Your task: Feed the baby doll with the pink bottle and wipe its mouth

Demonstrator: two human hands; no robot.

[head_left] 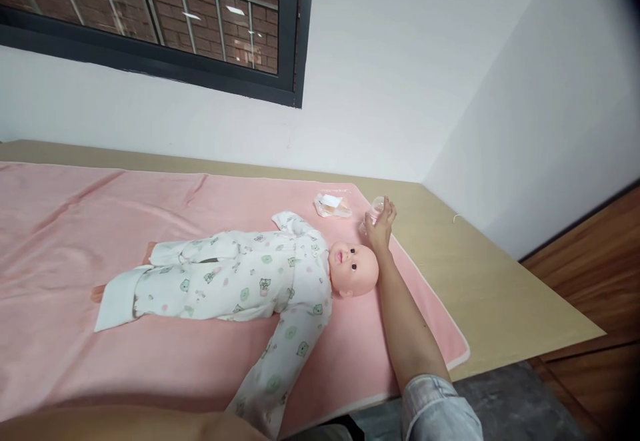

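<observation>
At the far right corner of the pink blanket, my right hand [380,225] is closed around a small clear plastic container [377,206], perhaps a bottle; the fingers hide part of it. My right forearm passes close beside the head of a baby doll [260,274]. The doll lies face up in a white onesie with green and pink prints, one long sleeve stretched toward the bottom edge. Just left of my right hand lies a clear plastic packet [332,205] with a white piece on it. Only my left forearm shows, along the bottom edge; the left hand is out of sight.
The pink blanket [60,247] covers much of a tan tabletop [450,274]. Behind it rise a white wall and a dark-framed window [290,34] with bars. Wooden panelling [590,261] stands at the right, beyond the table edge.
</observation>
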